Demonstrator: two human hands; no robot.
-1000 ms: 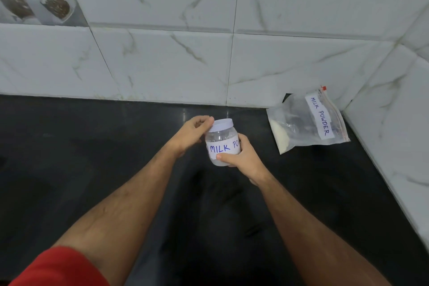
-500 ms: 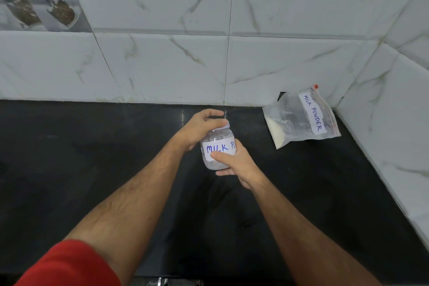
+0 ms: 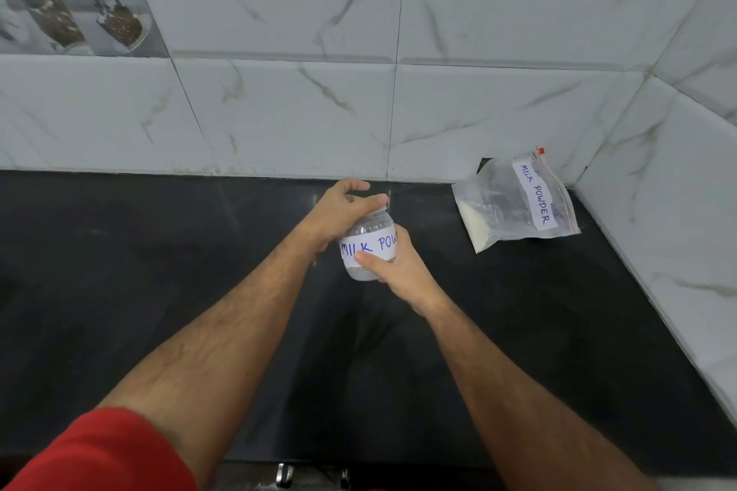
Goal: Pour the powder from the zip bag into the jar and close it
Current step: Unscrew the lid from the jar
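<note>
A small clear jar (image 3: 369,251) with a white label reading "MILK POW..." is held above the black counter. My right hand (image 3: 393,265) grips its body from the right and below. My left hand (image 3: 343,207) is closed over the jar's top, covering the white lid, of which only a sliver (image 3: 383,206) shows. The clear zip bag (image 3: 514,203), labelled "MILK POWDER", lies at the back right corner with a little white powder in its lower left corner. Its zip end has a red slider and leans against the wall.
The black counter (image 3: 159,271) runs to a white marble-tiled back wall (image 3: 279,112) and a side wall (image 3: 678,211) on the right. A metal fitting (image 3: 285,474) shows at the counter's front edge.
My left hand has moved from the lid's side to fully over the jar's top. The jar has tilted slightly, and both hands have shifted a little towards the wall.
</note>
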